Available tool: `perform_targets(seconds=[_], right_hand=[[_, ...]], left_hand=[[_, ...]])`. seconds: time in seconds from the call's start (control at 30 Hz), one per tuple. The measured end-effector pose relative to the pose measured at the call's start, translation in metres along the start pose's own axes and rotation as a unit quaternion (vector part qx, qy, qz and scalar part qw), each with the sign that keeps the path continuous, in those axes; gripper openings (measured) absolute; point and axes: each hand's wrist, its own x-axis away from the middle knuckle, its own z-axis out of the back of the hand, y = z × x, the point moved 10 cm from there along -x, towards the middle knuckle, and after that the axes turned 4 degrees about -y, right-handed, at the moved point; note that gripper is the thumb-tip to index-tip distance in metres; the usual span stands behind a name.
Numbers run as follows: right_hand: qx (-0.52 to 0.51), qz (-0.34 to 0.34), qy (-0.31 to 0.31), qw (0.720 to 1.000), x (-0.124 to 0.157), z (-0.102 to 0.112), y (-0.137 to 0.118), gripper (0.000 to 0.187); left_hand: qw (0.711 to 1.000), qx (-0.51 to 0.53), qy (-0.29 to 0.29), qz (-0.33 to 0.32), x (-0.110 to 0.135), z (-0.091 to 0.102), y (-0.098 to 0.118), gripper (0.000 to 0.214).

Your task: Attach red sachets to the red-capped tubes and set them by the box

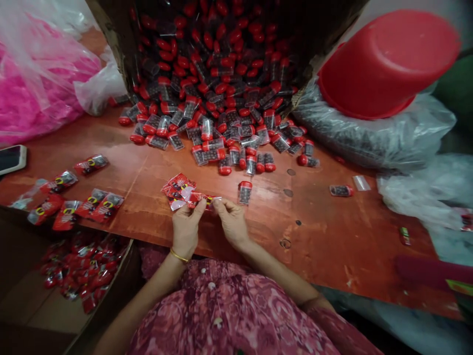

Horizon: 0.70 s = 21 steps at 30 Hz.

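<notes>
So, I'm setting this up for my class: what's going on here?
A person's left hand and right hand pinch a red packet between them above the table; whether it is filled is hard to tell. Flat wrappers lie just beyond the left hand. Red-capped tubes spill from a big box. Filled packets lie further left.

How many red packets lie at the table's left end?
6: rearmost packet, second-rearmost packet, leftmost packet, front packet, and an adjoining pair at right. More may be hidden underneath.

The left hand (185,231) and right hand (232,224) pinch a red wrapper (195,197) near other wrappers (179,186).
</notes>
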Motion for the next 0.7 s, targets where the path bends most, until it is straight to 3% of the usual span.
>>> perform_targets(seconds=[0.07, 0.1, 0.2, 0.27, 0.3, 0.37, 0.43, 0.53, 0.6, 0.7], right_hand=[[0.174, 0.089, 0.010, 0.981, -0.003, 0.023, -0.023, 0.035], [0.273, 0.120, 0.036, 0.954, -0.004, 0.036, -0.031, 0.034], [0.486, 0.122, 0.102, 0.860, -0.011, 0.066, -0.032, 0.048], [0.549, 0.110, 0.100, 0.823, -0.016, 0.071, -0.022, 0.049], [0.559, 0.109, 0.093, 0.817, -0.017, 0.070, -0.018, 0.045], [0.536, 0.112, 0.066, 0.834, -0.017, 0.068, -0.013, 0.033], [0.448, 0.104, 0.024, 0.888, -0.014, 0.068, -0.012, 0.029], [0.237, 0.023, -0.057, 0.970, -0.006, 0.069, -0.009, 0.032], [0.118, -0.049, -0.115, 0.985, 0.004, 0.062, -0.007, 0.034], [0.033, -0.124, -0.190, 0.973, 0.018, 0.044, -0.008, 0.035]], left_hand=[[0.999, 0.040, -0.004, 0.035, -0.004, 0.000, -0.001, 0.027], [0.997, 0.055, -0.006, 0.050, -0.006, -0.001, -0.002, 0.028], [0.994, 0.069, -0.017, 0.087, -0.009, -0.005, -0.002, 0.034], [0.992, 0.064, -0.023, 0.110, -0.009, -0.008, -0.003, 0.039], [0.990, 0.060, -0.027, 0.121, -0.008, -0.010, -0.004, 0.040], [0.989, 0.052, -0.032, 0.138, -0.007, -0.011, -0.005, 0.041], [0.988, 0.049, -0.033, 0.145, -0.006, -0.011, -0.005, 0.040], [0.989, 0.043, -0.042, 0.133, -0.007, -0.011, -0.002, 0.041], [0.991, 0.032, -0.055, 0.117, -0.008, -0.013, 0.000, 0.042], [0.991, 0.003, -0.090, 0.096, -0.008, -0.020, 0.004, 0.043]])
